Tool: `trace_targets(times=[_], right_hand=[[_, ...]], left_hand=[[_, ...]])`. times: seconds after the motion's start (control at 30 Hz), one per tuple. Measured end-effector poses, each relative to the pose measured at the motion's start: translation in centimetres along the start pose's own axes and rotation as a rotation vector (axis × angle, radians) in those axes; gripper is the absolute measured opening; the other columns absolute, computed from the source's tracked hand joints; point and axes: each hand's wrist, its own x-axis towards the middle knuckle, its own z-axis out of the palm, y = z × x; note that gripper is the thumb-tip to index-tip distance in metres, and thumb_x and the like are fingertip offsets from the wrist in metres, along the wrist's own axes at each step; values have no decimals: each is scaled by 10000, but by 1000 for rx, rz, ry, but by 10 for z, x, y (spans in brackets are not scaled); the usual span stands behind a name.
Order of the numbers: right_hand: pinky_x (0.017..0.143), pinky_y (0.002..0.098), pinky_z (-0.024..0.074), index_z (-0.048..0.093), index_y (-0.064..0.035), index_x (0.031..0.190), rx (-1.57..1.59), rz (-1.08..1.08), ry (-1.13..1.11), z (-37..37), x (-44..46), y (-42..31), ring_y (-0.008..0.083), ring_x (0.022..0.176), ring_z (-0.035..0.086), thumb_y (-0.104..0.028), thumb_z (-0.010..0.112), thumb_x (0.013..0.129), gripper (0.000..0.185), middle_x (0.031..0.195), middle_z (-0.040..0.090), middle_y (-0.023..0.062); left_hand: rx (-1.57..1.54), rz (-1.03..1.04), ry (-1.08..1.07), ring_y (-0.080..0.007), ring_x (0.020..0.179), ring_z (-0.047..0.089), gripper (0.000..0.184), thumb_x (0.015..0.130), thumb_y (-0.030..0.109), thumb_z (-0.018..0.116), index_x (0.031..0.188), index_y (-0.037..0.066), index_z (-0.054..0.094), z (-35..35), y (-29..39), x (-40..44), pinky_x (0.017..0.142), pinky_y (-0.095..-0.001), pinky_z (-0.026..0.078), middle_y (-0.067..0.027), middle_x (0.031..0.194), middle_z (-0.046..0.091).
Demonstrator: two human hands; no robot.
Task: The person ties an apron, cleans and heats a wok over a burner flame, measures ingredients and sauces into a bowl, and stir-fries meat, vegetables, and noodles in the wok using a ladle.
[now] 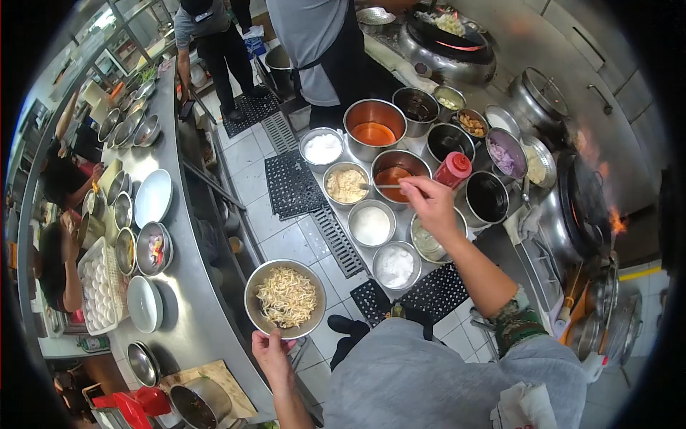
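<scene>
My left hand (273, 352) grips the near rim of a steel bowl (250, 312), holding it over the floor beside the counter. Bean sprouts (286, 297) fill the middle of that bowl. With my right hand (431, 205) I pinch the handle of a spoon (386, 186), which crosses above a pot of orange-red sauce (395, 178). The spoon's head end reaches a tin of pale yellow powder (346, 184); how deep it sits I cannot tell. Close by are tins of white granules (372, 224) and a red-capped squeeze bottle (454, 169).
Lit wok burners (582, 207) with flames run along the right. The steel counter (193, 272) on the left carries bowls, plates and an egg tray (100, 286). Co-workers stand ahead (311, 50) and behind the counter. Black rubber mats (293, 184) lie on the tiled floor.
</scene>
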Motion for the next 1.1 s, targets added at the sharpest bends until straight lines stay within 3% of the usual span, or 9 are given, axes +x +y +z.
trace_targets(times=[0.1, 0.27, 0.4, 0.47, 0.5, 0.57, 0.83, 1.1], right_hand=[[711, 370, 524, 695, -4, 930, -149, -113, 33, 42, 8, 5, 307, 788, 683, -170, 652, 880, 179, 858, 700, 160], [701, 399, 522, 678, -12, 923, -185, -111, 2, 73, 17, 18, 346, 786, 672, -148, 634, 873, 151, 845, 688, 178], [609, 377, 523, 677, -9, 908, -118, 17, -2, 82, 14, 29, 306, 667, 681, -140, 621, 879, 145, 792, 693, 164], [510, 303, 499, 669, 6, 896, 141, 297, -30, 84, 20, 39, 188, 551, 660, -141, 611, 899, 158, 757, 703, 124], [510, 303, 499, 669, 6, 896, 146, 296, -33, 81, 22, 40, 188, 551, 660, -141, 611, 899, 158, 757, 703, 124], [463, 236, 466, 656, 17, 892, 207, 378, -11, 73, 22, 40, 98, 509, 615, -142, 600, 913, 171, 747, 701, 87], [462, 229, 453, 646, 19, 905, 276, 431, 0, 55, 19, 35, 97, 504, 599, -125, 599, 919, 152, 767, 701, 90], [494, 208, 469, 644, -9, 937, 510, 491, -57, 3, 6, -27, 90, 512, 573, -177, 619, 934, 170, 775, 688, 74]], left_hand=[[-11, -4, -19, -108, 668, 609, 116, 925, 65, 572, 859, 76, 477, 3, 11, -5, 531, -246, 556, -49, 853, 605], [-30, -2, 4, -122, 642, 610, 114, 923, 75, 587, 872, 65, 484, 11, 20, -23, 545, -265, 568, -52, 840, 605], [-8, -5, 15, -127, 638, 615, 113, 923, 75, 586, 875, 63, 483, 12, 14, -31, 551, -270, 570, -55, 835, 605], [6, -13, 15, -132, 645, 620, 112, 924, 76, 583, 877, 63, 482, 14, 16, -31, 555, -271, 572, -58, 834, 604], [7, -10, 20, -132, 645, 620, 112, 924, 76, 583, 877, 63, 482, 17, 16, -32, 555, -271, 572, -58, 834, 604], [-4, -5, 21, -135, 654, 624, 110, 927, 74, 578, 876, 66, 481, 19, 13, -33, 561, -272, 575, -60, 839, 605], [-17, 15, -15, -137, 655, 619, 112, 931, 68, 572, 872, 66, 477, 28, 18, -18, 558, -268, 566, -59, 840, 601], [97, 77, -64, -134, 604, 592, 140, 919, 68, 584, 834, 39, 477, 64, 26, 28, 546, -270, 566, -59, 771, 547]])
